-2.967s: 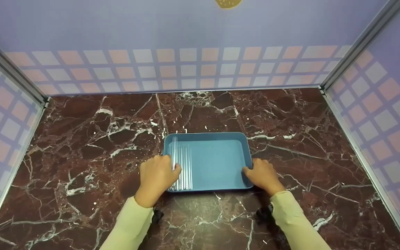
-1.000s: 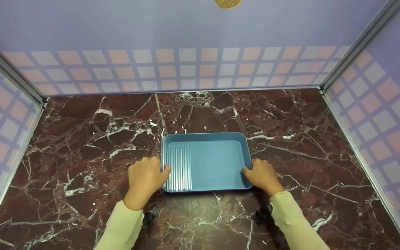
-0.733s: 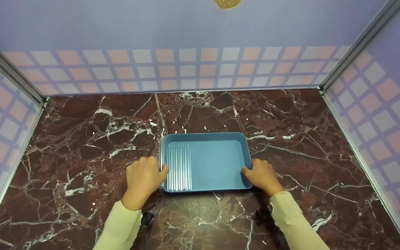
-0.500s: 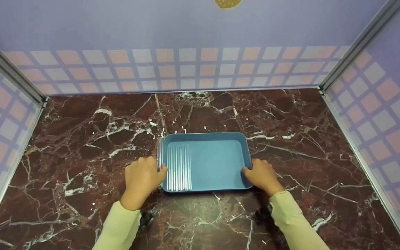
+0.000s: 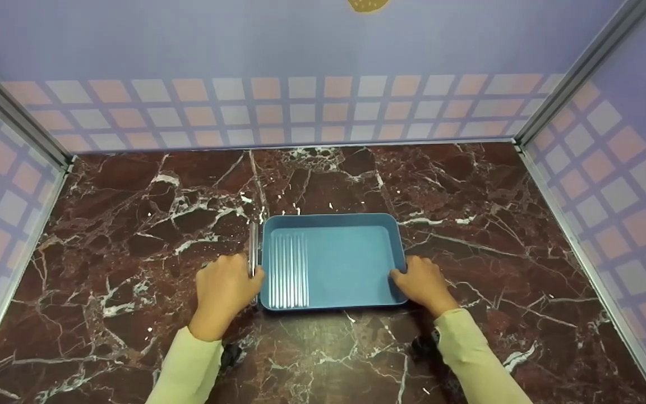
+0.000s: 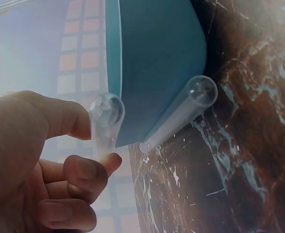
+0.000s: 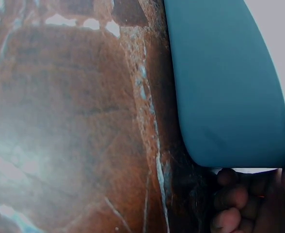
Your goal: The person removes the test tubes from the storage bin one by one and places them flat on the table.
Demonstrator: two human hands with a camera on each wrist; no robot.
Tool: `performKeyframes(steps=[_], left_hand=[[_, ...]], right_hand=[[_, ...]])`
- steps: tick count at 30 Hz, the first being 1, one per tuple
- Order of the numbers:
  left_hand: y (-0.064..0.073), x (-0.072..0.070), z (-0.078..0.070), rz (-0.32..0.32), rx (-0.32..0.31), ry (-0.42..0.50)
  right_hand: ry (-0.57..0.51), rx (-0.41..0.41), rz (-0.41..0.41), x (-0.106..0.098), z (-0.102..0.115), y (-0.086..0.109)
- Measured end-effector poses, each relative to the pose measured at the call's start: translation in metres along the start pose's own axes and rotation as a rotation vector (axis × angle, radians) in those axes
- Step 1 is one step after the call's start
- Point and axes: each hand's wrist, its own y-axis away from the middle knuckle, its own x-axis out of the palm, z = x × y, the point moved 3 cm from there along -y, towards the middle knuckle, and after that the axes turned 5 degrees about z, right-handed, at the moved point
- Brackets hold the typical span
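Note:
A blue tray (image 5: 351,264) sits on the marble-patterned table, a row of several clear test tubes (image 5: 290,269) lying side by side along the left of its floor. My left hand (image 5: 227,286) is just left of the tray. Between its thumb and a finger it pinches a clear, round-ended test tube (image 6: 106,119), seen in the left wrist view. Below that tube, another clear test tube (image 6: 179,114) lies along the outside of the tray wall. My right hand (image 5: 424,283) grips the tray's right side, thumb over the rim and fingers outside.
Dark red marbled tabletop (image 5: 132,269) surrounds the tray. A lilac back wall (image 5: 300,106) with pink and white squares stands behind, and side panels close off the left and right edges. Both wrists carry dark devices on their inner sides.
The left hand has moved left from over the tray's row of tubes, past the rim, to outside the tray, bringing a tube with it. The right hand keeps its grip.

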Motion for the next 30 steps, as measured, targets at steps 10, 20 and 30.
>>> performKeyframes(steps=[10,20,30], left_hand=[[-0.001,0.003,0.005,0.014,-0.011,0.012],[-0.003,0.007,0.008,0.055,-0.036,0.018],[-0.004,0.013,0.012,0.093,-0.054,0.021]], right_hand=[[0.005,-0.002,-0.006,-0.001,0.001,0.0],[0.004,-0.001,-0.007,0.0,0.001,0.0],[-0.006,-0.01,-0.008,0.0,0.001,0.001]])
